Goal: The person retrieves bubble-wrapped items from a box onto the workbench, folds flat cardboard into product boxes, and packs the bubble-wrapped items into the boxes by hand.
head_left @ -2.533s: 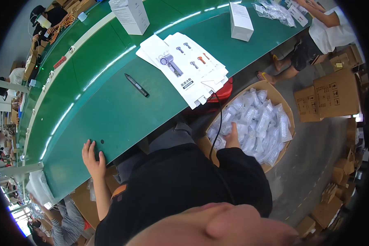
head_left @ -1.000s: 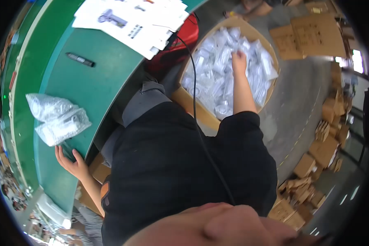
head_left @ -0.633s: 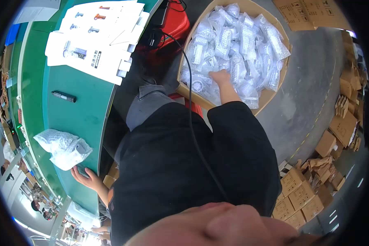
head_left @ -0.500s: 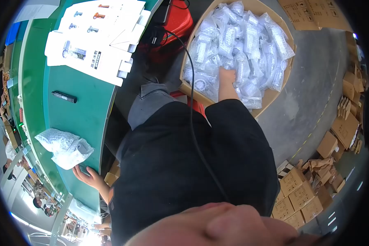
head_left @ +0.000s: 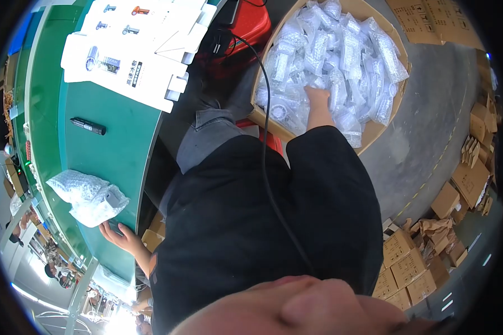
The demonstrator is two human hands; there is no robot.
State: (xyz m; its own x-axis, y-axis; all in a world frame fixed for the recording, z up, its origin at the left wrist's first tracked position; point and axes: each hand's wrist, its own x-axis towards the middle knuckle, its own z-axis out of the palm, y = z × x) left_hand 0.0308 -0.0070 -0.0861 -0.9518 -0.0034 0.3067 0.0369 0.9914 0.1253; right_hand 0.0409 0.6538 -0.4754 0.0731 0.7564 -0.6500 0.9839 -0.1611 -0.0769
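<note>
My left hand (head_left: 119, 238) rests on the green table with its fingers apart. Its fingertips are at the lower edge of a bubble-wrapped package (head_left: 89, 196), which shows a pale block-like part through the wrap. Over on the right, my right hand (head_left: 318, 97) reaches down into a large cardboard box (head_left: 398, 100) full of clear bubble-wrapped packages (head_left: 350, 50). Its fingers look curled among the packages and are partly hidden. They appear closed on one bubble-wrapped package.
A black marker (head_left: 88, 126) lies on the table (head_left: 114, 151). Above it is a flattened printed carton (head_left: 131, 47). A black cable (head_left: 265, 162) hangs across my front. A red stool-like object (head_left: 251, 30) stands beside the box. Stacked cartons (head_left: 408, 268) are at lower right.
The view has shifted slightly, so the box and table contents sit a little differently in frame. My right hand stays among the packages; my left hand stays beside the wrapped package.
</note>
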